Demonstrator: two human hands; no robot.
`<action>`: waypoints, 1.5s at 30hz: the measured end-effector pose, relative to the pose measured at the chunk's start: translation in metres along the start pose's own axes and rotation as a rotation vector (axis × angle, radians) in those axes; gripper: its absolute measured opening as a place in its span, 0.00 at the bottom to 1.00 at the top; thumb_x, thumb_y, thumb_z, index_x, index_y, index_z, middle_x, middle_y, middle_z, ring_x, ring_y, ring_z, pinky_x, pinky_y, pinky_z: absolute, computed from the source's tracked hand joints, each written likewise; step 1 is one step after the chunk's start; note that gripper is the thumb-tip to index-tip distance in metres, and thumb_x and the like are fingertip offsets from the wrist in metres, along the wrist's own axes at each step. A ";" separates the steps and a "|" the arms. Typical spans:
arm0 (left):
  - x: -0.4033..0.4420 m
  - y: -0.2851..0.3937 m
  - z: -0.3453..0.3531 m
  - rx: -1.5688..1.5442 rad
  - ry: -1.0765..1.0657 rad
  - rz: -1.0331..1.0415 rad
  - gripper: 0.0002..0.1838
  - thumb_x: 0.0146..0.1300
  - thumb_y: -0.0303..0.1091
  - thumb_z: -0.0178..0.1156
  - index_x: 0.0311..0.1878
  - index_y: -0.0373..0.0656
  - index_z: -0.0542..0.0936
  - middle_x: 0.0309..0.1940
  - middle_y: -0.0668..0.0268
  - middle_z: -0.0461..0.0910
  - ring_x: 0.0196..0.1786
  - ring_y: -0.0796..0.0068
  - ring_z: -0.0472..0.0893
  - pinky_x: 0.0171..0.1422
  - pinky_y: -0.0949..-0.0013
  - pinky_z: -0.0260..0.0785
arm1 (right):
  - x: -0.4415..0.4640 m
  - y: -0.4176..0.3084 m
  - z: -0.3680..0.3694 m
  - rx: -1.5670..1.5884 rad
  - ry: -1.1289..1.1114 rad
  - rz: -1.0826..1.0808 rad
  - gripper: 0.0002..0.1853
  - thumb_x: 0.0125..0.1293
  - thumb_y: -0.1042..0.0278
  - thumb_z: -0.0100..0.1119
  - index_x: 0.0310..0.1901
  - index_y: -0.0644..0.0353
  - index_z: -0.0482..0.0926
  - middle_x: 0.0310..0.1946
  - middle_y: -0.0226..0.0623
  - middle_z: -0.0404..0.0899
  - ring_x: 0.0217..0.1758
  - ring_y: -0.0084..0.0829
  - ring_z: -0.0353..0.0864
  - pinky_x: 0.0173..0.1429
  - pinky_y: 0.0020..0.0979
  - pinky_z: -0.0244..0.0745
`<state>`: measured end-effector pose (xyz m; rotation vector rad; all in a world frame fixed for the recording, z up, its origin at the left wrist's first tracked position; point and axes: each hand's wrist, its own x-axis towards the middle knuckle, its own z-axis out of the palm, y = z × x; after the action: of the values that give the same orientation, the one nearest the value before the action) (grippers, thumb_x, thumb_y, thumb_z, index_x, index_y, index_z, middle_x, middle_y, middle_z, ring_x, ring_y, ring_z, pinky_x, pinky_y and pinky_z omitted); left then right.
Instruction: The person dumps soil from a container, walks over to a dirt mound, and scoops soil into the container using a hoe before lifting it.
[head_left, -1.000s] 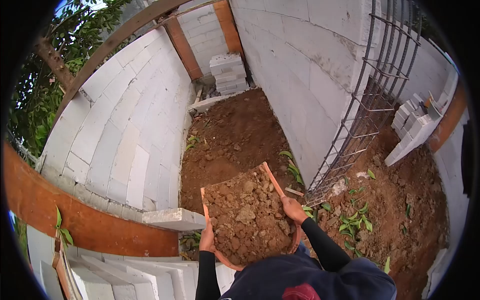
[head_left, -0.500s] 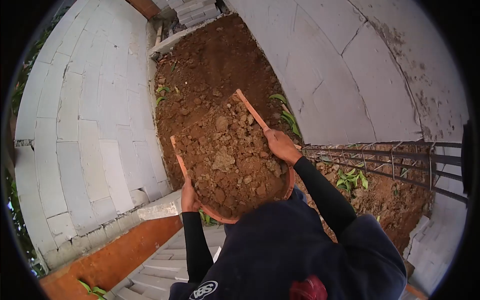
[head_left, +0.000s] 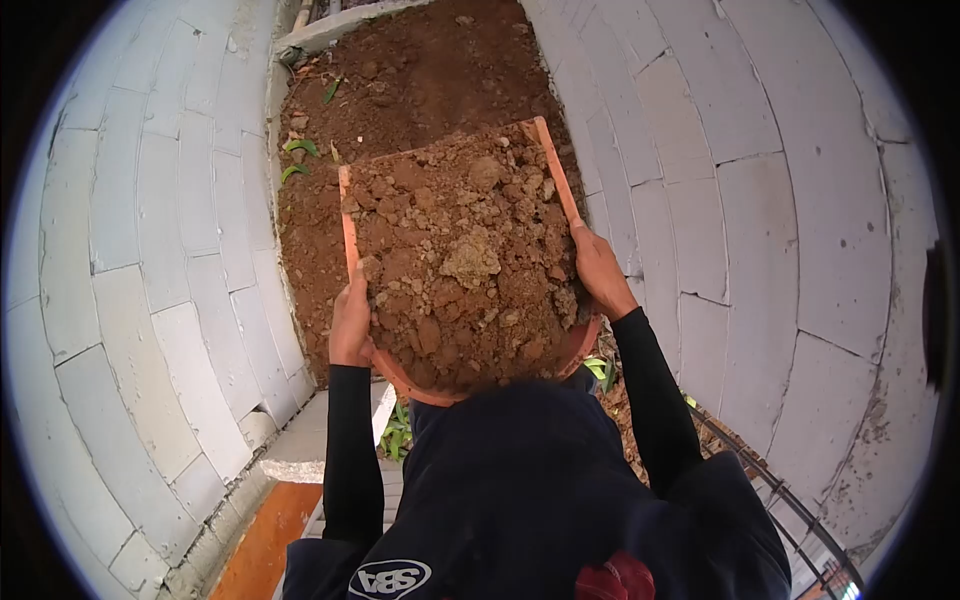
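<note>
An orange scoop-shaped pan, wide at its far edge and rounded near my body, is heaped with brown soil and clods. My left hand is closed on the pan's left side wall. On the opposite side wall, my right hand grips with the thumb over the rim; its other fingers are hidden beneath. The pan is held up in front of my waist, above the dirt ground.
Pale block walls rise on the left and right of a narrow dirt strip. A concrete ledge crosses its far end. Steel reinforcing bars lie at lower right, and an orange board at lower left.
My body and view have turned right, so the pan now points more straight down the dirt strip. Both hands keep their hold, and the steel bars have shifted toward the lower right.
</note>
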<state>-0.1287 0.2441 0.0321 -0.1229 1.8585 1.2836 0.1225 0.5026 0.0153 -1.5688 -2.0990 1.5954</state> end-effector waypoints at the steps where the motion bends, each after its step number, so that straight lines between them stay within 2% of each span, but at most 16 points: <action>1: 0.022 0.013 -0.007 0.060 -0.005 0.007 0.27 0.74 0.61 0.49 0.39 0.43 0.76 0.23 0.75 0.68 0.24 0.82 0.67 0.29 0.74 0.61 | 0.010 -0.003 0.010 0.037 0.025 0.013 0.31 0.78 0.40 0.36 0.31 0.65 0.66 0.21 0.38 0.62 0.27 0.34 0.59 0.36 0.43 0.56; 4: 0.057 0.039 -0.014 0.190 -0.012 0.002 0.28 0.71 0.66 0.51 0.30 0.49 0.70 0.19 0.77 0.57 0.22 0.82 0.63 0.28 0.73 0.58 | 0.028 -0.016 0.012 0.086 0.024 0.091 0.30 0.78 0.40 0.38 0.32 0.64 0.67 0.24 0.29 0.59 0.30 0.25 0.56 0.36 0.36 0.56; 5: 0.066 0.052 -0.011 0.198 -0.003 -0.019 0.29 0.71 0.66 0.51 0.29 0.49 0.69 0.19 0.77 0.57 0.22 0.82 0.62 0.28 0.73 0.58 | 0.037 -0.026 0.007 0.092 0.011 0.123 0.30 0.78 0.40 0.38 0.33 0.63 0.68 0.26 0.25 0.59 0.32 0.21 0.56 0.37 0.32 0.57; 8: 0.144 0.114 0.000 0.180 0.002 0.047 0.29 0.71 0.66 0.51 0.27 0.50 0.65 0.19 0.77 0.54 0.21 0.81 0.60 0.27 0.71 0.58 | 0.109 -0.090 0.000 0.109 0.013 0.123 0.30 0.78 0.40 0.38 0.35 0.64 0.69 0.27 0.25 0.59 0.33 0.22 0.56 0.38 0.31 0.58; 10: 0.162 0.154 0.003 0.204 -0.006 0.036 0.29 0.71 0.65 0.52 0.27 0.51 0.64 0.19 0.77 0.53 0.21 0.81 0.58 0.28 0.69 0.57 | 0.134 -0.119 -0.002 0.115 0.011 0.161 0.30 0.78 0.40 0.38 0.35 0.64 0.68 0.27 0.26 0.59 0.33 0.22 0.56 0.39 0.32 0.58; 14: 0.190 0.209 0.025 0.341 -0.037 -0.038 0.28 0.74 0.62 0.49 0.25 0.52 0.59 0.19 0.77 0.48 0.20 0.82 0.51 0.28 0.67 0.52 | 0.180 -0.111 0.006 0.159 0.044 0.160 0.30 0.78 0.38 0.37 0.36 0.64 0.68 0.26 0.26 0.56 0.32 0.23 0.55 0.39 0.33 0.58; 16: 0.237 0.245 0.051 0.297 -0.050 0.015 0.28 0.74 0.62 0.50 0.25 0.53 0.58 0.19 0.77 0.47 0.20 0.82 0.51 0.28 0.67 0.52 | 0.234 -0.135 -0.007 0.137 0.035 0.201 0.31 0.79 0.38 0.36 0.37 0.64 0.69 0.26 0.26 0.56 0.32 0.24 0.55 0.39 0.33 0.57; 23: 0.419 0.386 0.147 0.239 -0.071 -0.045 0.28 0.74 0.63 0.50 0.26 0.54 0.56 0.19 0.77 0.48 0.21 0.80 0.52 0.29 0.67 0.55 | 0.467 -0.211 -0.067 0.144 -0.018 0.234 0.35 0.79 0.38 0.35 0.47 0.72 0.73 0.40 0.37 0.74 0.44 0.28 0.70 0.57 0.35 0.67; 25: 0.442 0.414 0.158 0.236 -0.084 -0.069 0.28 0.74 0.63 0.50 0.26 0.54 0.56 0.19 0.77 0.49 0.21 0.80 0.53 0.30 0.67 0.56 | 0.500 -0.236 -0.081 0.145 -0.041 0.263 0.35 0.79 0.38 0.36 0.49 0.72 0.73 0.44 0.41 0.76 0.49 0.29 0.72 0.61 0.35 0.66; 29: 0.455 0.443 0.173 0.249 -0.147 -0.152 0.28 0.73 0.64 0.50 0.26 0.54 0.57 0.19 0.76 0.49 0.21 0.80 0.54 0.30 0.66 0.57 | 0.509 -0.262 -0.100 0.177 -0.039 0.337 0.35 0.80 0.40 0.35 0.54 0.73 0.73 0.49 0.43 0.77 0.52 0.32 0.73 0.62 0.38 0.66; 32: 0.476 0.465 0.184 0.322 -0.218 -0.127 0.28 0.73 0.66 0.48 0.28 0.53 0.61 0.19 0.76 0.51 0.21 0.79 0.56 0.32 0.64 0.59 | 0.515 -0.269 -0.101 0.297 0.100 0.307 0.30 0.79 0.41 0.36 0.34 0.66 0.68 0.27 0.28 0.60 0.33 0.24 0.59 0.40 0.34 0.62; 33: 0.486 0.475 0.189 0.337 -0.228 -0.116 0.28 0.73 0.66 0.48 0.29 0.53 0.62 0.20 0.75 0.51 0.21 0.79 0.56 0.32 0.64 0.60 | 0.522 -0.276 -0.105 0.299 0.074 0.330 0.30 0.79 0.41 0.35 0.45 0.69 0.67 0.38 0.36 0.64 0.44 0.29 0.64 0.50 0.36 0.63; 35: 0.515 0.500 0.203 0.367 -0.249 -0.093 0.28 0.73 0.67 0.47 0.30 0.52 0.64 0.20 0.75 0.53 0.21 0.79 0.58 0.32 0.64 0.61 | 0.548 -0.298 -0.116 0.303 0.022 0.374 0.38 0.80 0.41 0.33 0.67 0.76 0.66 0.62 0.51 0.74 0.65 0.39 0.73 0.68 0.41 0.66; 39: 0.632 0.565 0.242 0.376 -0.211 -0.023 0.28 0.76 0.62 0.43 0.52 0.43 0.70 0.22 0.72 0.58 0.23 0.78 0.61 0.32 0.64 0.62 | 0.674 -0.349 -0.120 0.329 0.026 0.401 0.37 0.80 0.42 0.32 0.68 0.74 0.64 0.62 0.52 0.73 0.67 0.42 0.72 0.68 0.44 0.67; 42: 0.758 0.633 0.274 0.370 -0.252 -0.048 0.32 0.77 0.60 0.41 0.67 0.40 0.65 0.21 0.71 0.58 0.23 0.77 0.61 0.33 0.63 0.63 | 0.827 -0.368 -0.110 0.307 -0.029 0.442 0.39 0.79 0.40 0.32 0.70 0.73 0.62 0.64 0.52 0.71 0.67 0.43 0.72 0.69 0.44 0.66; 45: 0.872 0.691 0.288 0.396 -0.323 -0.182 0.33 0.79 0.57 0.40 0.76 0.43 0.59 0.21 0.70 0.59 0.23 0.76 0.62 0.34 0.63 0.64 | 0.942 -0.398 -0.096 0.274 -0.053 0.528 0.39 0.79 0.39 0.32 0.71 0.72 0.61 0.66 0.53 0.69 0.68 0.44 0.71 0.71 0.44 0.65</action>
<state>-0.8650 1.1170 -0.0972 0.1182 1.7367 0.7442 -0.5320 1.2859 -0.0960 -2.1003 -1.4632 1.9841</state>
